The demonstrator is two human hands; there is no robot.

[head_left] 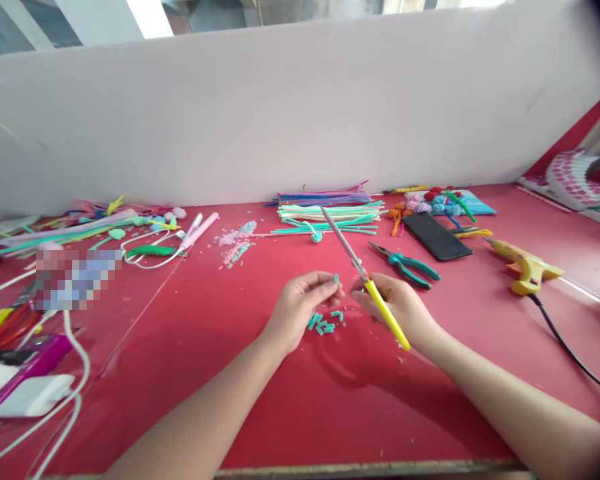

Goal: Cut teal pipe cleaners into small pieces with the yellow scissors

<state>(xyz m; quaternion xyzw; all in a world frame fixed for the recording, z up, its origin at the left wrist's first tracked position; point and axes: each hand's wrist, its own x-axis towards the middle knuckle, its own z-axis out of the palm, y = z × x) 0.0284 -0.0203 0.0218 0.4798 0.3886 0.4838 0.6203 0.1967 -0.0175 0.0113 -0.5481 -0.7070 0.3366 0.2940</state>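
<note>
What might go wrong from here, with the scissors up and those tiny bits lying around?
The scissors in the right hand are close to the left hand, so closing them carelessly might nick a finger. The short teal piece pinched in the left hand is tiny and might slip. The loose cut pieces lie just below both hands, where a wrist could scatter them.

Both bare forearms rise from the bottom of the frame, one at lower left, one at lower right, angling inward. The left hand (313,293) is near the centre, thumb and fingertips pinched together. The right hand (395,303), just right of centre, has its fingers curled toward the left one.
</note>
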